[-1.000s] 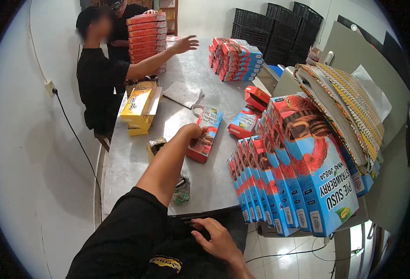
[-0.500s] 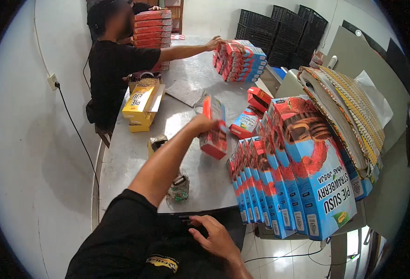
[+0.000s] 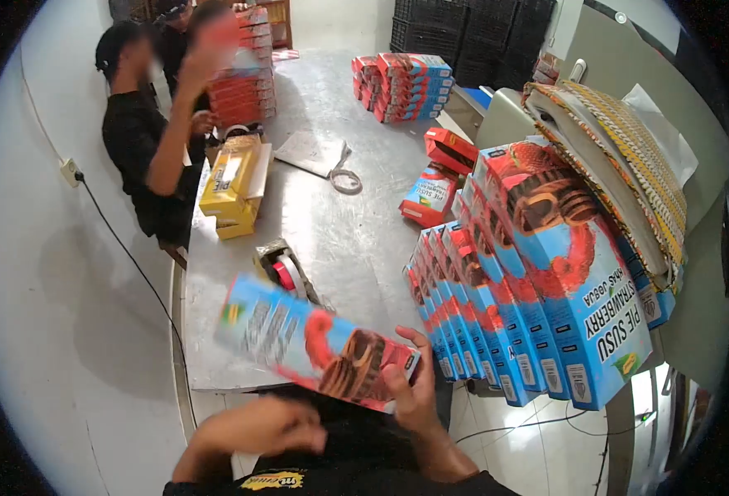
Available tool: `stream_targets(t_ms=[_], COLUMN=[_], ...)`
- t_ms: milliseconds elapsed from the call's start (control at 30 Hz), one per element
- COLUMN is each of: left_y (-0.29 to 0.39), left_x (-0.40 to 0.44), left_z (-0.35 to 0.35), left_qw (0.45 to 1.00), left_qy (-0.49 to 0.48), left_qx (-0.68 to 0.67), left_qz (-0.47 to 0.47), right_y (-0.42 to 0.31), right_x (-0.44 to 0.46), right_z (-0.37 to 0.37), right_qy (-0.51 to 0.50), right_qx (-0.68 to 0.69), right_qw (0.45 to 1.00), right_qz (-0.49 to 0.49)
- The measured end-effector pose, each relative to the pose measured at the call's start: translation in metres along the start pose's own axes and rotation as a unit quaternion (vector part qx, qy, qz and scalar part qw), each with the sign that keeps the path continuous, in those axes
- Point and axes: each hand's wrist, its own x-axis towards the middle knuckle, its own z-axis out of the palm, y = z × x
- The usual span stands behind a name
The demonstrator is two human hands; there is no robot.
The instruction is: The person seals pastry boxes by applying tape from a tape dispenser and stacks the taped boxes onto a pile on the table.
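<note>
Held at its right end, a blue and red Pie Susu box (image 3: 323,343) tilts above the table's near edge. My right hand (image 3: 410,388) grips that end between thumb and fingers. Below the box, away from it, is my left hand (image 3: 269,426), blurred by motion; how far its fingers are closed is unclear. A tape dispenser (image 3: 288,273) with a red-cored roll lies just behind the box. To the right, several strawberry boxes (image 3: 546,273) stand in a leaning row.
On the metal table (image 3: 323,223) are yellow boxes (image 3: 234,186), a tape ring (image 3: 346,181), a flat grey sheet (image 3: 308,153), two red boxes (image 3: 429,194) and a box stack (image 3: 401,87). Co-workers (image 3: 137,124) stand at the left. A woven bag (image 3: 621,174) is at right.
The box has come from the table's middle to the near edge, turned sideways. My right hand has taken hold of it; my left hand has let go. A co-worker's arm has drawn back from the stack.
</note>
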Motion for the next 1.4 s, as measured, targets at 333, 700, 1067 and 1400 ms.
stream_targets(t_ms=[333, 700, 1067, 1400], left_y=[-0.002, -0.050, -0.062, -0.068], left_x=[0.001, 0.014, 0.023, 0.028], left_z=[-0.007, 0.010, 0.009, 0.008], left_qw=[0.984, 0.995, 0.995, 0.993], left_qy=[0.088, -0.095, -0.093, -0.107], left_qx=[0.143, 0.020, 0.025, -0.025], left_qz=[-0.064, -0.018, 0.020, 0.033], right_y=[-0.001, 0.066, 0.050, 0.048], right_x=[0.003, 0.077, 0.066, 0.087], right_z=[0.008, 0.041, 0.041, 0.056], right_qy=[-0.194, -0.056, -0.057, -0.071], right_qx=[-0.089, -0.327, -0.334, -0.287], right_qw=[0.972, 0.943, 0.939, 0.954], right_qz=[0.100, 0.000, -0.062, -0.038])
